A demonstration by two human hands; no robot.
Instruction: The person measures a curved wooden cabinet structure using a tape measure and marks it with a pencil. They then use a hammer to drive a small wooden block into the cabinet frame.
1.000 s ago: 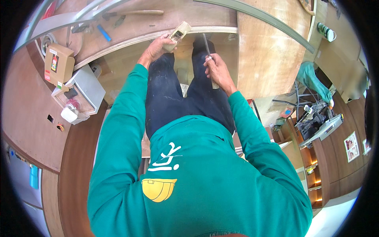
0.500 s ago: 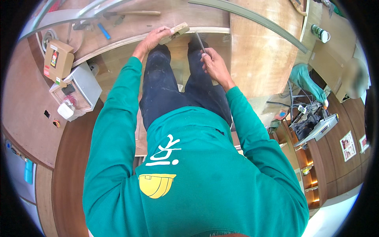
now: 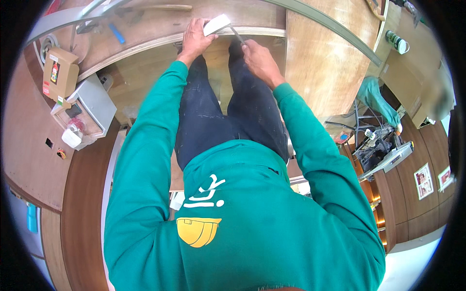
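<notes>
My left hand [image 3: 196, 40] is closed around one end of a small wooden block [image 3: 217, 24], whose upturned face shows bright white. It holds the block just over the edge of the wooden workbench [image 3: 160, 47]. In my right hand [image 3: 258, 59] is a thin, dark metal rod-like tool [image 3: 237, 35], gripped low down. The tool slants up and left, and its upper end is at the block's right end; whether they touch I cannot tell. The fist hides the tool's lower end.
A blue strip [image 3: 116, 33] and a wooden-handled tool [image 3: 162, 8] lie on the bench. A curved metal rail [image 3: 335, 30] crosses over a plywood panel [image 3: 323, 72]. At left, a cardboard box [image 3: 60, 72] sits by a white cabinet [image 3: 99, 104]. A green-and-white can [image 3: 397, 42] stands at right.
My left hand has moved up and turned the block, so a white face now shows. My right hand has moved up slightly, bringing the tool's end close to the block.
</notes>
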